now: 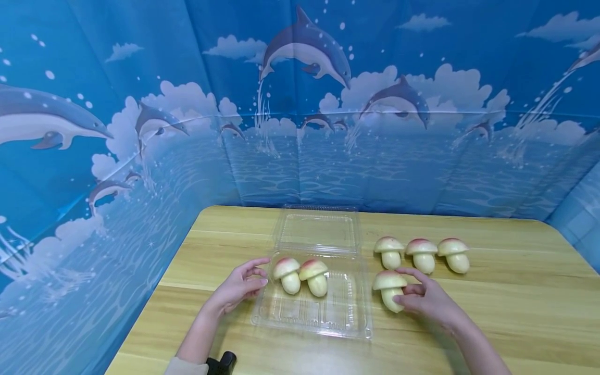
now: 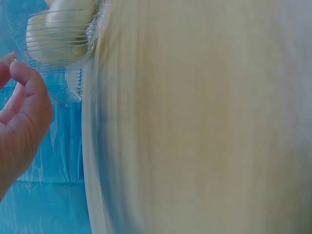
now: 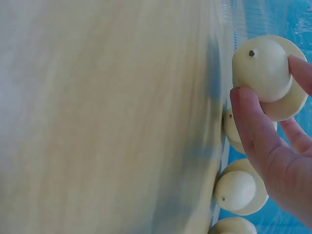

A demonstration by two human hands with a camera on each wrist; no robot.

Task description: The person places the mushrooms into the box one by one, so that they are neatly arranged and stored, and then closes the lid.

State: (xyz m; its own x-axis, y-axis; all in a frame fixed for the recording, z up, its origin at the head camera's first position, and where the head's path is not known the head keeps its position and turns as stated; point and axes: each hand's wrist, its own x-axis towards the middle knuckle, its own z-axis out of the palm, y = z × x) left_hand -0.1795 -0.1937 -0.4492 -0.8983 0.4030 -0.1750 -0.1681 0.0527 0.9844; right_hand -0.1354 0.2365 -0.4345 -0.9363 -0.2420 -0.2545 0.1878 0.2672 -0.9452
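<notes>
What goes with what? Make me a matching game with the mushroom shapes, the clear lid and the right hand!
Things:
1. Right hand
2. Clear lid
3. Pair of mushroom shapes
4. Row of three mushroom shapes

Places and states:
A. Side by side inside the clear box
B. On the bare table, to the right of the box
C. Gripping one mushroom shape
D. Folded back open, toward the dolphin curtain

Right pairs: 1-C, 2-D, 3-A, 4-B.
</notes>
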